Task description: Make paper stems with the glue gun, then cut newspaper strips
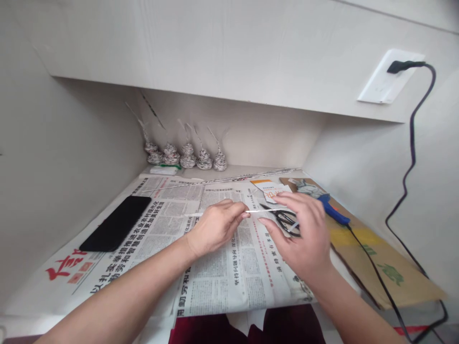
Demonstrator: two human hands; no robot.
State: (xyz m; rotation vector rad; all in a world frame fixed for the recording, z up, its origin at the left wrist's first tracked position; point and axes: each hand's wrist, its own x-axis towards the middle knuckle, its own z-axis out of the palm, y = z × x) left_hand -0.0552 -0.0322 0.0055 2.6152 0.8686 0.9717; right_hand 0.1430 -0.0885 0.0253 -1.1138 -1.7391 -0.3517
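Holds a thin paper stick (256,210) above the newspaper (222,282), pinched firmly between thumb and fingers of the left hand (224,222), with the right hand (303,229) loosely open around the other end, grip apparently not closed. Seems to be at shaping or smoothing the stick; probably calls for a light right-hand pinch. Watch the black scissors (275,213) beside the right fingers, partly hidden. See also, farther off, a blue corded tool (335,214) on cardboard (373,277), a phone (116,224) and coiled paper shapes (188,158).

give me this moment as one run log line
left hand: pinching thin white stick | right hand: open, near stick | scissors: on newspaper, by right hand
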